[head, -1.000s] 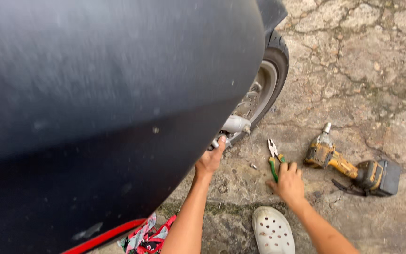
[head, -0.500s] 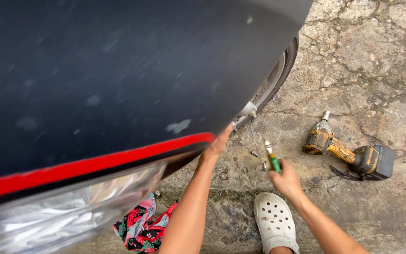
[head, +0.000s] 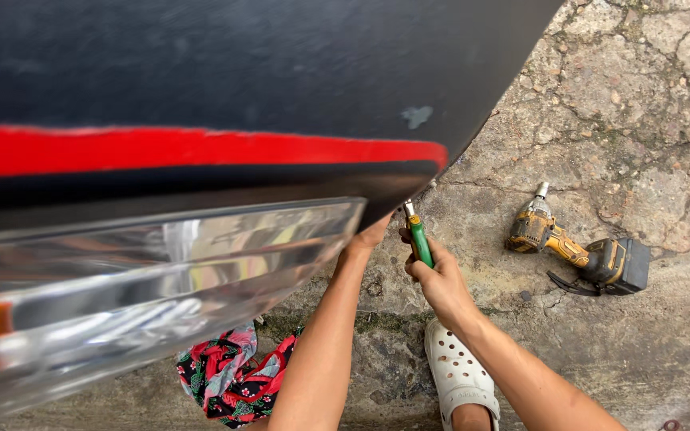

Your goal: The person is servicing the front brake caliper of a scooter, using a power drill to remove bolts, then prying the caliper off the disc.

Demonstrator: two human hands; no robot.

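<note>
Two hands were at work under the lower edge of the dark car body (head: 241, 56), where the red stripe (head: 201, 148) and the clear lamp lens (head: 161, 279) hid most of the working area from my view. My right hand (head: 439, 279) was closed in a full fist around the green-handled pliers (head: 418, 239), which stood nearly upright with the metal nose pointing up at the underside edge of the body. My left hand (head: 370, 237) reached beneath that same edge; its fingers were concealed, so I could not tell whether it was open or gripping anything. The pliers showed a glossy green handle and a short, pale metal tip, just beside the left hand. I judged the principal risk to be a slip: with the contact point out of sight, the nose could skid off and scratch the paint or pinch the left fingers. The yellow cordless impact wrench (head: 569, 247) lay well apart on the cracked concrete ground (head: 640, 104), and a white clog (head: 458, 371) rested below the right hand.
</note>
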